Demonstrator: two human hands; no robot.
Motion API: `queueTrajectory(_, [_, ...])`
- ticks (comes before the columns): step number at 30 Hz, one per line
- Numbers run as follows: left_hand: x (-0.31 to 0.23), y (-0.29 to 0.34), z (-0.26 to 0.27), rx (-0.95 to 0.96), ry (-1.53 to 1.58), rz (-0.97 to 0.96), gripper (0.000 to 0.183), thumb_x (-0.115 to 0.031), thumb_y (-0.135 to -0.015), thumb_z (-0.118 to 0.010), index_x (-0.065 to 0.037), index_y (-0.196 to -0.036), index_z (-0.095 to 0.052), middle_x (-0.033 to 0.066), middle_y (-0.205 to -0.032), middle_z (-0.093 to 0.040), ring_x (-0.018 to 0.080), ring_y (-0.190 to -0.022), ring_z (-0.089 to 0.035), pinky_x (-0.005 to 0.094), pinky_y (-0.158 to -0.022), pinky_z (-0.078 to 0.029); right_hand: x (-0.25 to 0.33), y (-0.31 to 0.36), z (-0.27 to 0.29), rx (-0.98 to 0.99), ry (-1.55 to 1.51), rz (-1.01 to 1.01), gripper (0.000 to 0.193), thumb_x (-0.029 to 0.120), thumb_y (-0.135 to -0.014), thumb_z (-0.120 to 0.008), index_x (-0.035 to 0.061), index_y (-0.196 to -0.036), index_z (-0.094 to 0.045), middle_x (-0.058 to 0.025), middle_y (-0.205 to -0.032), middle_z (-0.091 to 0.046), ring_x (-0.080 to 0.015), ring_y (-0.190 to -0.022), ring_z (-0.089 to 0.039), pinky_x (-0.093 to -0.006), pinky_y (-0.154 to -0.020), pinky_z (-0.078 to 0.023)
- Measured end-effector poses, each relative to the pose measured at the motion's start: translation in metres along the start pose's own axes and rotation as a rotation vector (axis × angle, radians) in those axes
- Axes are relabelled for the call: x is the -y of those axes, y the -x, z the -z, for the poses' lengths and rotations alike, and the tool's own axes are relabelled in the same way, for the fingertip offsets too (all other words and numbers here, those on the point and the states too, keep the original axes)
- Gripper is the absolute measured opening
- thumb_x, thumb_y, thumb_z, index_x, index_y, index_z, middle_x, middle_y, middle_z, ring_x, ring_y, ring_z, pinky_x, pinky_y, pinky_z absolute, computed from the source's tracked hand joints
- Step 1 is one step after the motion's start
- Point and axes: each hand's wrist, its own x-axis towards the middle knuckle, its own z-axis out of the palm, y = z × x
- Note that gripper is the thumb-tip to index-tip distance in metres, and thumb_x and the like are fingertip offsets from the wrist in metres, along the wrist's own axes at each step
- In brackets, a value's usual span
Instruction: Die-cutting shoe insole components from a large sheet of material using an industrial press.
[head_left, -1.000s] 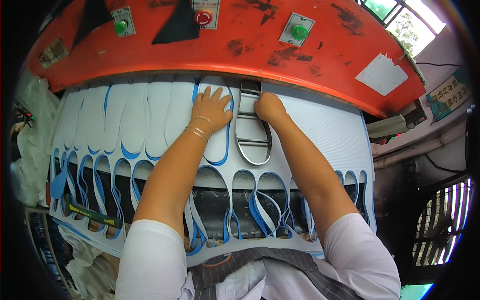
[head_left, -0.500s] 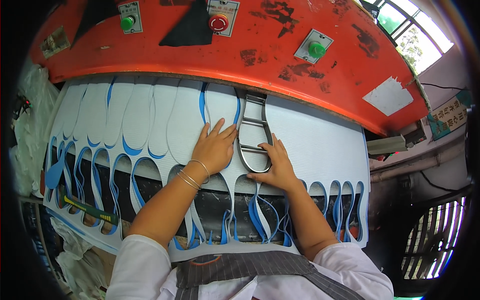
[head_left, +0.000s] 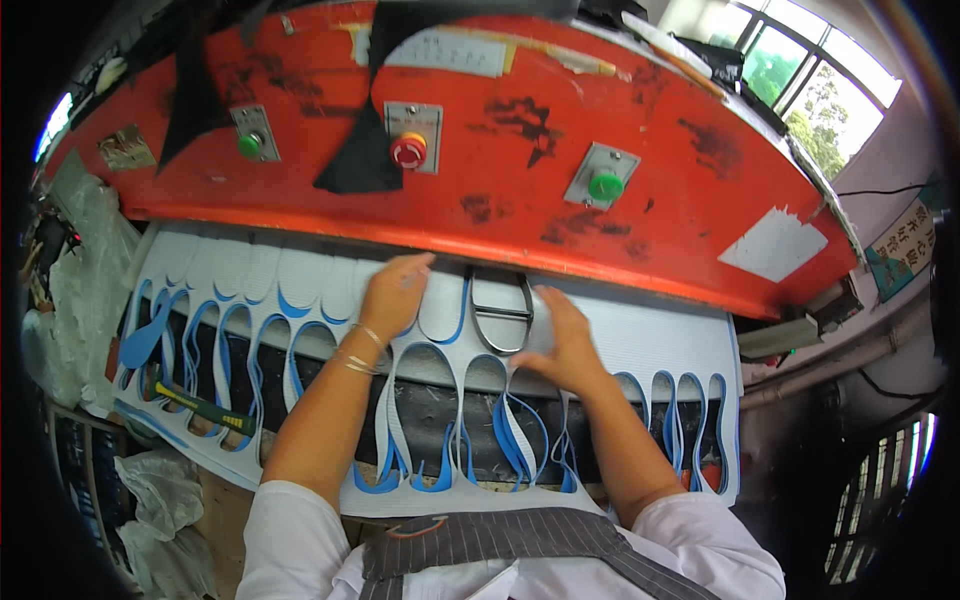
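A sole-shaped metal cutting die [head_left: 503,312] with crossbars lies on a white ribbed sheet [head_left: 650,340] with blue layers beneath, its far end hidden under the red machine's lower edge. My right hand [head_left: 566,345] is just right of the die, thumb and fingers spread apart; whether it still touches the rim I cannot tell. My left hand [head_left: 393,295] reaches over the sheet left of the die, fingers stretched toward the machine, slightly blurred and holding nothing. Between my left hand and the die is a cut sole outline [head_left: 441,318] edged in blue.
The red machine front [head_left: 480,200] spans the far side, with a red knob [head_left: 408,151] and green buttons [head_left: 250,146] [head_left: 606,186]. Looped sheet offcuts [head_left: 515,440] hang along the near edge. A green-handled tool [head_left: 205,408] lies at the left, near plastic bags [head_left: 165,490].
The view has tilted up, showing more of the machine. My left hand has shifted left, away from the die. My right hand's fingers have come off the die's crossbar, and the die sits farther under the machine's edge.
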Motion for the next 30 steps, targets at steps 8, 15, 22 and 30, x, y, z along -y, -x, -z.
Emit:
queueTrajectory(8, [-0.054, -0.063, 0.177, -0.971, -0.496, -0.299, 0.035, -0.026, -0.101, -0.046, -0.002, -0.082, -0.063, 0.0108, -0.079, -0.06, 0.0268, -0.078, -0.057, 0.0392, -0.074, -0.044, 0.054, -0.072, 0.1, -0.619, -0.305, 0.05, 0.045, 0.018, -0.081, -0.078, 0.0009, -0.113, -0.051, -0.0069, -0.08, -0.056, -0.0174, -0.072, -0.057, -0.0295, -0.069, -0.049])
queueTrajectory(15, [-0.082, -0.027, 0.203, -0.429, -0.427, -0.075, 0.041, -0.029, -0.1, -0.046, -0.001, -0.073, -0.057, 0.0155, -0.072, -0.058, 0.0274, -0.07, -0.057, 0.039, -0.068, -0.044, 0.064, -0.048, 0.105, -0.632, -0.323, -0.036, 0.038, 0.018, -0.084, -0.075, 0.0024, -0.106, -0.048, -0.0034, -0.066, -0.05, -0.0124, -0.058, -0.047, -0.0283, -0.054, -0.042])
queueTrajectory(22, [-0.115, 0.156, 0.071, 0.45, -0.306, 0.13, 0.021, -0.024, -0.088, -0.064, -0.004, -0.087, -0.071, 0.0169, -0.091, -0.068, 0.0331, -0.088, -0.065, 0.0401, -0.077, -0.051, 0.099, 0.107, 0.082, 0.501, -0.04, -0.438, 0.039, 0.041, -0.087, -0.067, 0.003, -0.092, -0.066, -0.0201, -0.084, -0.068, -0.0357, -0.08, -0.066, -0.0433, -0.071, -0.051])
queueTrajectory(30, [-0.146, 0.241, 0.046, 0.443, -0.613, -0.009, 0.035, -0.038, -0.089, -0.059, -0.007, -0.077, -0.071, 0.014, -0.084, -0.065, 0.034, -0.086, -0.06, 0.0451, -0.08, -0.048, 0.099, 0.189, 0.037, 0.449, 0.173, -0.185, 0.043, 0.04, -0.097, -0.047, 0.0038, -0.096, -0.071, -0.0163, -0.101, -0.068, -0.0337, -0.1, -0.054, -0.0415, -0.091, -0.041])
